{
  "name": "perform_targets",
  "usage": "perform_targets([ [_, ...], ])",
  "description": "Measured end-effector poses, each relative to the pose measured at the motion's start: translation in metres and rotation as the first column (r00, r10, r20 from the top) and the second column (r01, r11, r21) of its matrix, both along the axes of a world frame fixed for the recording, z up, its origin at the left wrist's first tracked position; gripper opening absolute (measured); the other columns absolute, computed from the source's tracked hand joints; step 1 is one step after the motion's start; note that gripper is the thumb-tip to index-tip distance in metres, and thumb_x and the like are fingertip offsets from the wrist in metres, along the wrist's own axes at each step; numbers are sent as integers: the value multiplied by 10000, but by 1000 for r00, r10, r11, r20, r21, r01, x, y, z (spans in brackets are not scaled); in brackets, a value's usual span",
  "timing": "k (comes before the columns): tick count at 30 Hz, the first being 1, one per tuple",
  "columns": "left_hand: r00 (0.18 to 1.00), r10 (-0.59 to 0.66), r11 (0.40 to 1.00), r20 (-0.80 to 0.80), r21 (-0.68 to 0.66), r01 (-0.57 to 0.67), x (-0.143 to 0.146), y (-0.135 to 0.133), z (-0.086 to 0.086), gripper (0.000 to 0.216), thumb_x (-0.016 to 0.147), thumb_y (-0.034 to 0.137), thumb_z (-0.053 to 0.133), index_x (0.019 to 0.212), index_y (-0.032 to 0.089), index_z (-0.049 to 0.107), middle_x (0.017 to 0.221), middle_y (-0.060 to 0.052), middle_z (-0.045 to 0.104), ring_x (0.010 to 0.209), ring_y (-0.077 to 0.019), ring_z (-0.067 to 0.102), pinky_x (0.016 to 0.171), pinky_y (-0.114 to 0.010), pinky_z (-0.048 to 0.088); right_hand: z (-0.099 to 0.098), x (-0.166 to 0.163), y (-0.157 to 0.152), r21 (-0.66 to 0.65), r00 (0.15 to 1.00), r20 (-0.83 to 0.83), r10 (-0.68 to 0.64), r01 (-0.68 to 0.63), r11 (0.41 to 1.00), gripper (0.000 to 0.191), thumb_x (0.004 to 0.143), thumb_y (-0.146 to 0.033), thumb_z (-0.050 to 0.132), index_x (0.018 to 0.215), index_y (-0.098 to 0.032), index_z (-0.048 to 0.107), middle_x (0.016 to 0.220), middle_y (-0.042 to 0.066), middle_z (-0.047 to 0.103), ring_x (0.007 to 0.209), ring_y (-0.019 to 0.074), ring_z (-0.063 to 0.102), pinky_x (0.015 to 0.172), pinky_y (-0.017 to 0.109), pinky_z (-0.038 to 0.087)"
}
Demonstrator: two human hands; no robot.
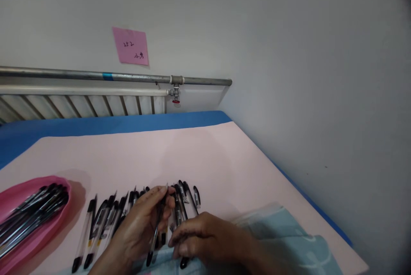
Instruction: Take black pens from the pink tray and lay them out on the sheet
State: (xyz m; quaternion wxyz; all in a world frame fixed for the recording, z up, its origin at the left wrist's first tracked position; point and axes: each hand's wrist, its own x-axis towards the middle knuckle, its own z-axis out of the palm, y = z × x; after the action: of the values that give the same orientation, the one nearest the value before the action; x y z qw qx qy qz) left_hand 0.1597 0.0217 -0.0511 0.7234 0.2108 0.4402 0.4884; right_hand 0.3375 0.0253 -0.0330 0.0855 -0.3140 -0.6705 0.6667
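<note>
My left hand (138, 223) is closed around a clear-barrelled pen (156, 233), thumb and fingers pinching it near its tip. That pen slants, point up, with its black end low. My right hand (212, 236) is beside it, fingers bent and pressed together over a pen whose black end (184, 262) shows below the thumb; most of its barrel is hidden. Left of my hands, several uncapped pens (86, 234) and black caps lie in a row. More pens (189, 195) lie just beyond my fingers, and a loose black pen cap (197, 196) rests at their right.
A pink basket (69, 206) full of pens stands at the left. Light blue patterned cloth (285, 240) lies at the near right. The pink tabletop (135, 155) has a blue border (128, 125); behind are a radiator (80, 103) and pipe, with a wall at right.
</note>
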Motion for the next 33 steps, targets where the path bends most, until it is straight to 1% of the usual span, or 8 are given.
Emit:
perform_targets([
  [4, 1000, -2, 1000, 7, 7, 2, 0, 1, 0, 278, 705, 363, 630, 858, 131, 619, 617, 3, 560, 429, -55, 409, 341, -171, 294, 0, 1, 0, 6, 1000, -1, -11, 11, 1000, 262, 728, -189, 565, 975, -179, 650, 871, 15, 648, 793, 130, 588, 717, 215, 428],
  [8, 1000, 11, 1000, 1, -7, -11, -1, 1, 0, 269, 705, 363, 630, 859, 142, 617, 629, 5, 567, 432, -54, 417, 345, -166, 292, -5, 1, -2, -138, 998, -52, -19, 11, 990, 244, 730, -160, 527, 946, -155, 641, 755, 9, 638, 715, 122, 606, 725, 245, 443],
  [12, 1000, 5, 999, 13, -32, -5, -2, 2, 0, 246, 727, 343, 612, 873, 146, 612, 629, 0, 587, 426, -65, 445, 357, -179, 320, -6, 0, 0, -177, 991, -89, -97, 80, 981, 195, 720, -170, 539, 893, -145, 624, 674, -6, 615, 608, 106, 597, 668, 241, 444],
  [16, 997, 31, 1000, 65, -6, -31, -1, 3, -2, 212, 743, 288, 604, 864, 114, 618, 726, -68, 651, 578, -122, 578, 533, -235, 457, -8, -2, 6, -143, 964, -93, -249, 234, 962, 103, 739, -201, 505, 789, -148, 578, 709, -1, 618, 516, 79, 564, 525, 191, 388],
  [20, 988, 96, 994, 124, 46, -102, -1, 4, -7, 200, 747, 263, 605, 872, 109, 633, 850, -117, 675, 784, -186, 628, 724, -306, 485, -16, -7, 8, -45, 936, -55, -347, 345, 938, 117, 765, -224, 484, 767, -152, 576, 651, -21, 590, 481, 61, 523, 477, 174, 339],
  [24, 972, 138, 988, 188, 44, -148, 5, 2, -6, 167, 735, 257, 621, 844, 132, 643, 887, -104, 677, 858, -213, 627, 780, -350, 481, -18, -15, 4, -56, 951, -58, -305, 302, 952, 161, 775, -279, 506, 862, -164, 579, 549, -50, 525, 450, 62, 491, 466, 176, 335],
  [27, 966, 148, 987, 212, 36, -159, 9, -1, 0, 128, 731, 247, 630, 817, 152, 638, 894, -76, 678, 901, -193, 614, 802, -315, 469, -16, -20, 1, -159, 969, -77, -235, 220, 962, 179, 789, -302, 474, 875, -166, 554, 685, -16, 599, 436, 50, 466, 418, 171, 311],
  [33, 980, 66, 996, 187, 40, -75, 4, -4, 6, 256, 741, 315, 612, 943, 160, 643, 910, -97, 676, 833, -196, 623, 713, -306, 484, -13, -17, 2, -235, 966, -120, -227, 194, 952, 146, 777, -236, 447, 809, -141, 553, 688, 0, 610, 392, 32, 383, 377, 165, 272],
])
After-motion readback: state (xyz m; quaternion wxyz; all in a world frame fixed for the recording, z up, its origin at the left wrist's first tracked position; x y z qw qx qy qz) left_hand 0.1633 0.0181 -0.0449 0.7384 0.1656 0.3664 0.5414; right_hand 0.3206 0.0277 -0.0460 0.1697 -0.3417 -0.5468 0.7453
